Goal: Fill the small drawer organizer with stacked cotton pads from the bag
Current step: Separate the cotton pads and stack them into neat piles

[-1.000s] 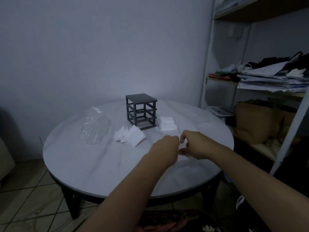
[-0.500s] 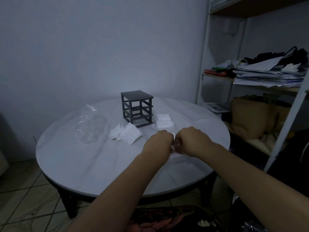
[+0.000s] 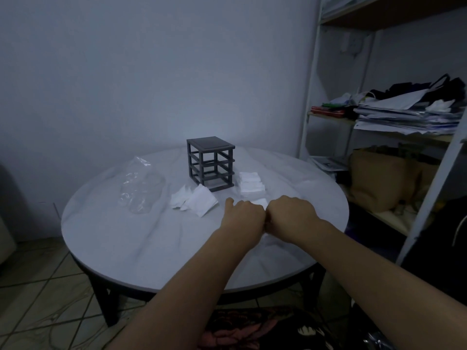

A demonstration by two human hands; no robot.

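Fingers [image 3: 229,203] curled by cotton pads [image 3: 251,184], whose row runs front-to-back

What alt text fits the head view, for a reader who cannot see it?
A left hand and a right hand meet, fingers curled, over a round white table, near stacked cotton pads. Behind stand a dark open-frame organizer, loose pads and a clear plastic bag; cluttered shelves at right.

No lettering can be read anywhere — too dim, too small.
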